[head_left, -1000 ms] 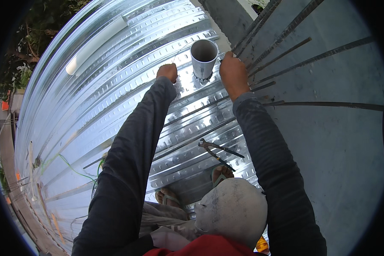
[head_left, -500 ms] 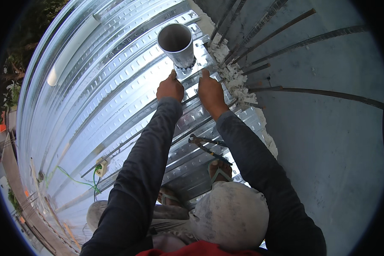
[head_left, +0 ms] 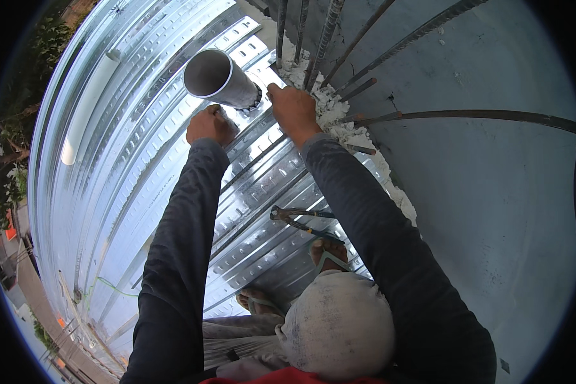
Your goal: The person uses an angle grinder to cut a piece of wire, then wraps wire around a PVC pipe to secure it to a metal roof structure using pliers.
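A grey pipe [head_left: 238, 89] stands up from the ribbed metal decking [head_left: 192, 168], its open top tilted toward the left. A dark, jagged ring shows round its base. My left hand [head_left: 212, 125] is closed just on the near side of the pipe, low beside its base. To the right of the base, close to the broken concrete edge, is my right hand [head_left: 293, 110], also with its fingers curled shut. Whatever either hand pinches is hidden or too thin to name. A pair of pincers [head_left: 279, 214] lies on the decking below my right forearm.
Steel reinforcing bars [head_left: 422, 29] stick out from the rough concrete edge [head_left: 339, 118] at the right, beside a grey wall-like surface [head_left: 473, 211]. A white tube [head_left: 89, 105] lies on the decking at the left. A green cord [head_left: 115, 288] runs at the lower left.
The view has shifted, so the pipe appears farther left and more tilted. My hands have moved farther apart, the left one lower and the right one higher beside the base.
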Tool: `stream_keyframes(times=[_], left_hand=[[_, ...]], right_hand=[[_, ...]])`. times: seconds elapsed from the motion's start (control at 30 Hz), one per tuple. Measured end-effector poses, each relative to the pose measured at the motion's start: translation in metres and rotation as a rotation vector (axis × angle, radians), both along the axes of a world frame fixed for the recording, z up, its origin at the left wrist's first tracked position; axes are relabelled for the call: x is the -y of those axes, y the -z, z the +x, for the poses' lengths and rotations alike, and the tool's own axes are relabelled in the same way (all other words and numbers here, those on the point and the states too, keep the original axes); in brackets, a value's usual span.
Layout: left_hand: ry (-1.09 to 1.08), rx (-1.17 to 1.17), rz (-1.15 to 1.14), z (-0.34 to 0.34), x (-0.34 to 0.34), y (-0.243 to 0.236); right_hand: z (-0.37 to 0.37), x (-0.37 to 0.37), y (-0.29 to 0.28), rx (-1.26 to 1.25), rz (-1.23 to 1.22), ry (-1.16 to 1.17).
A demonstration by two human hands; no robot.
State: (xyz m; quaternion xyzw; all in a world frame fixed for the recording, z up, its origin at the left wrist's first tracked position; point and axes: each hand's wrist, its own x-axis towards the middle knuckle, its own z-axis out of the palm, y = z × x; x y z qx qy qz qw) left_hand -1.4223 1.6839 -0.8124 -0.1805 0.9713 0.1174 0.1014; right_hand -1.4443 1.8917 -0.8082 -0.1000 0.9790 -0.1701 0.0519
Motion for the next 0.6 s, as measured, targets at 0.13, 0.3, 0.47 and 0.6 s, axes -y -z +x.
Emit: stream_keyframes(times=[0.13, 0.3, 0.47, 0.6], left_hand=[[0.082, 0.031, -0.061, -0.006, -0.002, 0.004], [0.367, 0.076, -0.173, 0.023, -0.001, 0.004], [0.212, 0.02, -0.023, 0.026, -0.045, 0.004], [-0.348, -0.079, 0.413, 0.035, -0.072, 0.018]], right_hand=[[0.0, -0.007, 0.024, -0.107, 0.085, 0.006], [0.027, 0.001, 0.027, -0.228, 0.302, -0.2], [0.05, 0.024, 0.034, -0.053, -0.1, -0.057], [0.085, 0.031, 0.041, -0.055, -0.521, 0.154]])
